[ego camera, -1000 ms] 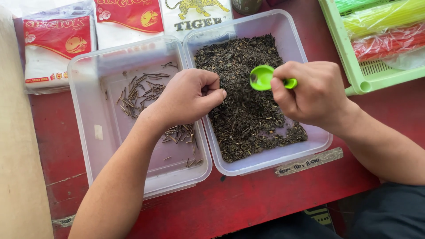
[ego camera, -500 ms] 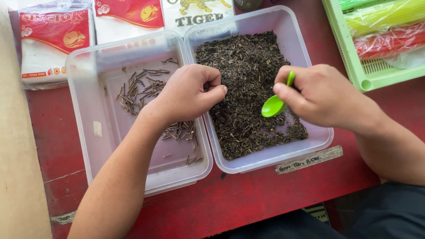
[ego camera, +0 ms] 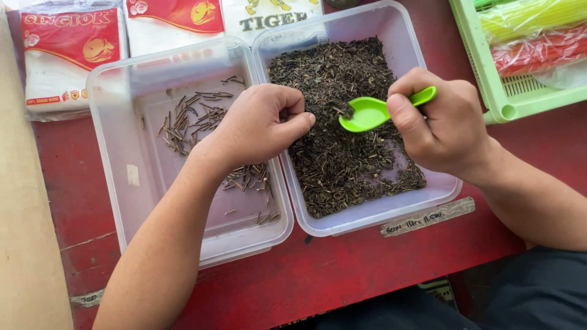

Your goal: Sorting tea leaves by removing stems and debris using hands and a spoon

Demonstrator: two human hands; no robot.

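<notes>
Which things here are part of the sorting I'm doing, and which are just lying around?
In use:
- green spoon, held by right hand
- right tub of dark dried leaves
- left tub with picked-out stems
- left hand, curled over the tubs' shared edge

Lying about:
- red-and-white packets
- green basket of coloured straws
- red table

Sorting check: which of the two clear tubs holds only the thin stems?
The left tub, under the left hand; the right tub holds dark loose leaves.
</notes>
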